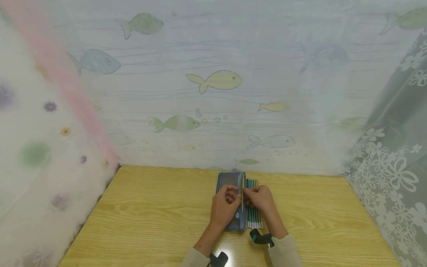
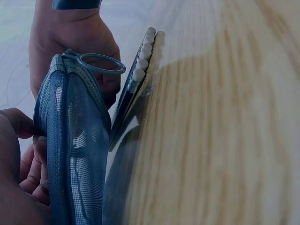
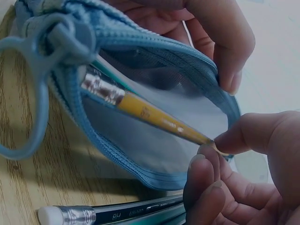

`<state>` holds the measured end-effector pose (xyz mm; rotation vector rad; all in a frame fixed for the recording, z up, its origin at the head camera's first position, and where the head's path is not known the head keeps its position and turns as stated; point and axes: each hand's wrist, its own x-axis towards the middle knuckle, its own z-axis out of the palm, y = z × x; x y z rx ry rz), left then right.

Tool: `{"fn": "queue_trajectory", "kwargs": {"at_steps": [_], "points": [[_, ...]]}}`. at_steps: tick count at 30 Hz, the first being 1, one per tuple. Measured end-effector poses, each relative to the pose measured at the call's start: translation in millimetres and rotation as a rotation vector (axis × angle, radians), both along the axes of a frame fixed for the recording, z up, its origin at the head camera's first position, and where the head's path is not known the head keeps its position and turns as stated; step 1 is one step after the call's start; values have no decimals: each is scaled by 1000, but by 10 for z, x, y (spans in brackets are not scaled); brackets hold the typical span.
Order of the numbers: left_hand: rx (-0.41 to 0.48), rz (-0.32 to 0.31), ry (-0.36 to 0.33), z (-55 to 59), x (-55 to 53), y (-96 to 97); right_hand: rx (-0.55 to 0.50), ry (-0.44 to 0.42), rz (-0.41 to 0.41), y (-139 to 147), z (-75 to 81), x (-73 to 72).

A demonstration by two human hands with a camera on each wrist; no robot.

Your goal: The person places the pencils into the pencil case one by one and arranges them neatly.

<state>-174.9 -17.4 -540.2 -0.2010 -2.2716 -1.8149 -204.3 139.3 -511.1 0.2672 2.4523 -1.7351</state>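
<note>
A blue mesh pencil case (image 1: 225,178) lies near the back of the table with its zipper undone. My left hand (image 1: 226,208) grips its edge, the thumb on the rim in the right wrist view. Between the thumb and fingertips of my right hand (image 1: 261,198) is a yellow pencil (image 3: 159,117), pinched at one end. It runs lengthwise within the case's mouth, its metal ferrule close to the ring-shaped zipper pull (image 3: 40,89). Beside it inside shows a green strip, perhaps another pencil. Several dark and green pencils (image 1: 255,218) with white erasers lie in a row right of the case.
The wooden table (image 1: 150,215) extends to both sides of the case. A fish-print curtain (image 1: 213,141) hangs behind its back edge. At the right is a flower-patterned sheer panel (image 1: 393,178); a flower-print cloth (image 1: 43,167) stands at the left.
</note>
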Motion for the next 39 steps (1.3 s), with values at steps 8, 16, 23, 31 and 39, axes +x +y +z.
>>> {"fn": "queue_trajectory", "kwargs": {"at_steps": [8, 16, 23, 31, 39], "points": [[-5, 6, 19, -23, -11, -4, 13, 8, -2, 19, -2, 2], [-7, 11, 22, -47, -15, -7, 241, 89, 12, 127, 41, 4], [-10, 7, 34, -36, -8, -8, 419, 220, 6, 263, 30, -16], [-6, 3, 48, -41, -19, -22, 482, 205, 0, 353, 55, 0], [-1, -4, 43, -46, -20, -25, 535, 180, -13, 388, 41, -3]]}}
